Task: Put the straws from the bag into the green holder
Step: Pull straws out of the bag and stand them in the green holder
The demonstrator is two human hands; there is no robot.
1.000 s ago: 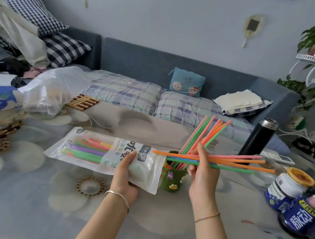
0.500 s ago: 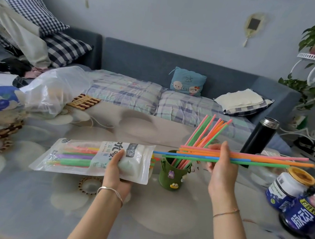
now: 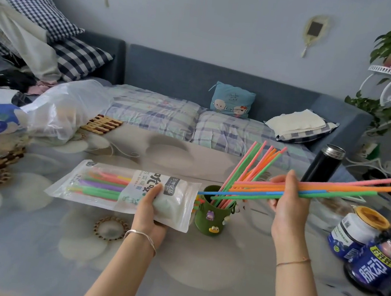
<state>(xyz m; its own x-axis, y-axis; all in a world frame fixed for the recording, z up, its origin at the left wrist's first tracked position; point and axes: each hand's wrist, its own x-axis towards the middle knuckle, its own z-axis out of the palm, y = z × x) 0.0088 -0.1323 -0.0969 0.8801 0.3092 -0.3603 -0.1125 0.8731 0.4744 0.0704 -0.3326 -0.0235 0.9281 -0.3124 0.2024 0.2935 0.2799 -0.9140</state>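
Observation:
My left hand (image 3: 154,210) grips the open end of a clear plastic straw bag (image 3: 100,185) that lies on the table with several coloured straws still inside. Just right of the bag stands the green holder (image 3: 212,221), with several pink, green and orange straws leaning in it. My right hand (image 3: 286,204) holds a bunch of loose straws (image 3: 348,190) almost level, pink, orange, blue and green. Their left tips hang just above the holder's mouth, near the bag opening, and their right ends rise slightly toward the right.
A black flask (image 3: 321,167) stands behind the straws. Blue jars (image 3: 355,231) and a dark bottle (image 3: 377,266) crowd the table's right edge. At the far left lie a white plastic bag (image 3: 63,105) and a woven coaster (image 3: 103,124). A sofa runs behind the table.
My right hand has drawn the bunch of straws out of the bag to the right, then tilted its right end up a little. My left hand keeps holding the bag.

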